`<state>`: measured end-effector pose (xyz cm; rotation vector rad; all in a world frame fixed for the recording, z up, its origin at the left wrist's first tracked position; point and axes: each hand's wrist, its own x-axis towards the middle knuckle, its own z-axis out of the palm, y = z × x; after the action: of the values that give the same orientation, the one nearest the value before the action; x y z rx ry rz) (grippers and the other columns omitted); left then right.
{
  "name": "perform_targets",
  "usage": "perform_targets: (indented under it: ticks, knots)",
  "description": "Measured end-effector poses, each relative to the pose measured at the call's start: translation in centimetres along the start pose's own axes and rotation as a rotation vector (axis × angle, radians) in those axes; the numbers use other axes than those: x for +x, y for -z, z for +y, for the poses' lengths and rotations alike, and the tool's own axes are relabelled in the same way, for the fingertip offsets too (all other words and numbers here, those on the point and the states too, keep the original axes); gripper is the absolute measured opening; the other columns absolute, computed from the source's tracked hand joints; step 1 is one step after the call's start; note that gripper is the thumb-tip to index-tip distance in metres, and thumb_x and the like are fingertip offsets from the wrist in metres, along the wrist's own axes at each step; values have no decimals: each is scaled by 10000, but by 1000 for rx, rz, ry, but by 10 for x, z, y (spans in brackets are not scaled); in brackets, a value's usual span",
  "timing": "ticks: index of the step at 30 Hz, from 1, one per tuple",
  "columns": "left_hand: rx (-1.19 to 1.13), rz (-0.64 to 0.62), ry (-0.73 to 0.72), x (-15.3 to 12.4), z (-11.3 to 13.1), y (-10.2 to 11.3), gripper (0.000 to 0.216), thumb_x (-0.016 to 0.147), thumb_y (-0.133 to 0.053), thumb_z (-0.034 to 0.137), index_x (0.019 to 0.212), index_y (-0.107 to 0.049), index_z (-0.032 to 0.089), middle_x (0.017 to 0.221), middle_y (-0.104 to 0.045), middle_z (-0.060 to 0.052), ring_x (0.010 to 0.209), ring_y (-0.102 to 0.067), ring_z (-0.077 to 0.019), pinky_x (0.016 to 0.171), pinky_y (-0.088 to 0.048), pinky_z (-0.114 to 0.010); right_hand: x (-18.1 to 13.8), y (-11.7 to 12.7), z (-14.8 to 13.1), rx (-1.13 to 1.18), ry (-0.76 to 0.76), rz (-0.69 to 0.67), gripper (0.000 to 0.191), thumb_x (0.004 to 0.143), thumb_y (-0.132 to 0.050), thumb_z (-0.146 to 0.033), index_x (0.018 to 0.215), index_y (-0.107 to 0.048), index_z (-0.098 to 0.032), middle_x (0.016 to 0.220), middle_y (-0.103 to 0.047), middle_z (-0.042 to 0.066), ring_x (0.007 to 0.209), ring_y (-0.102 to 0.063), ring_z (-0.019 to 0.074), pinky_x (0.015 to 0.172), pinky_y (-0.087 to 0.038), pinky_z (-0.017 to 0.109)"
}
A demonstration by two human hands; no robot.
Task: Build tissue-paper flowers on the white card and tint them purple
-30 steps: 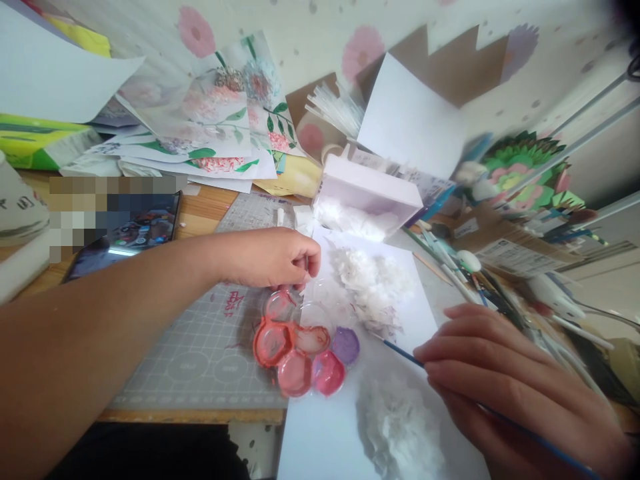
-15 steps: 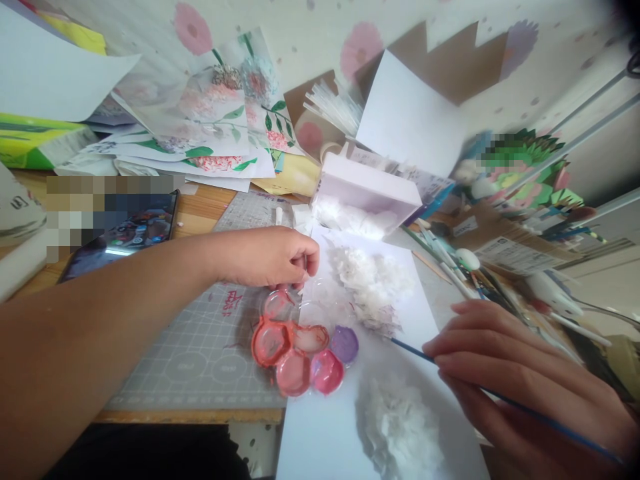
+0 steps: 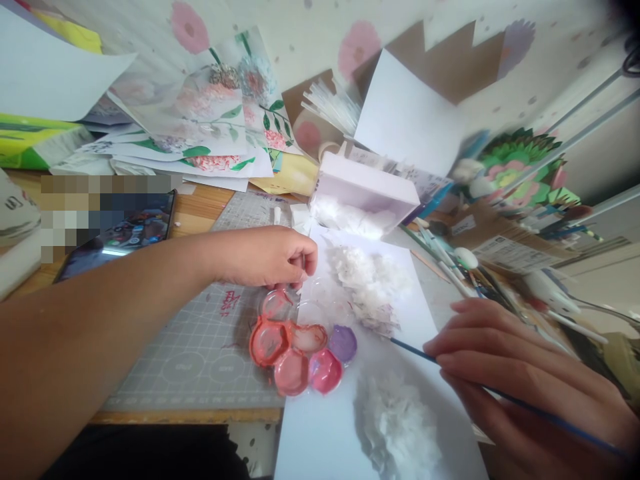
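Observation:
My right hand (image 3: 520, 373) grips a thin blue paintbrush (image 3: 413, 350) between thumb and fingers. Its tip touches or almost touches the lower edge of a ruffled white paper flower (image 3: 373, 287), where the petals are tinged purple. My left hand (image 3: 280, 257) is closed, with thumb and fingers pinched at the far rim of a clear plastic paint palette (image 3: 291, 373). The wells hold coral, pink and purple paint; the far ones look clear. A second white ruffled flower (image 3: 400, 427) lies nearer me. Both flowers rest on a white sheet (image 3: 315, 440).
Under the sheet is a grey cutting mat (image 3: 175, 360). A white box (image 3: 370, 183) with white fluffy material stands behind. Brushes and pens (image 3: 445, 257) lie at right, beside a cardboard box (image 3: 493, 233). A phone (image 3: 135, 227) and flower pictures (image 3: 215, 127) are at left.
The view has shifted very slightly. Both hands, the brush and the palette keep nearly the same places.

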<state>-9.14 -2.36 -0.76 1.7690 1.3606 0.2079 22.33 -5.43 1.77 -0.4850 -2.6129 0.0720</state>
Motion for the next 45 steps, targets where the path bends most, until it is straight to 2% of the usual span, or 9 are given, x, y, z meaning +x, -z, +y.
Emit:
perform_targets:
  ticks: [11,26,31,38,45]
  knots:
    - [-9,0,3,1,-1,0,98,774,-559,213,868,-583,216,734,-655,38,602,-623,-126,492,-442,-198,11,5,5,9,85,-7,193,788,-581,-18,932,-630,-137,855,-704,48,971,-590,153,989,-420,287]
    - [-3,-20,9,1,-1,0,93,793,-544,253,874,-570,216,759,-666,24,603,-627,-134,509,-449,-212,13,5,6,48,58,-15,165,787,-577,-31,898,-644,-134,829,-715,66,931,-624,154,952,-456,292]
    - [-12,-15,16,1,0,0,99,797,-545,252,885,-575,217,780,-665,23,612,-634,-131,510,-449,-207,11,5,6,75,56,-17,173,779,-579,-41,905,-636,-146,842,-720,53,858,-650,164,951,-475,337]
    - [-2,-21,13,1,-2,0,106,788,-552,250,886,-574,216,775,-661,16,605,-620,-131,501,-445,-205,19,5,-1,107,14,7,153,810,-569,-62,899,-635,-168,815,-727,48,895,-683,181,857,-544,303]
    - [-13,-20,22,1,0,0,104,780,-556,241,879,-574,216,774,-663,20,618,-617,-132,510,-449,-204,16,-4,-5,202,7,-56,215,786,-582,-22,948,-625,-157,903,-720,39,933,-646,162,972,-476,320]
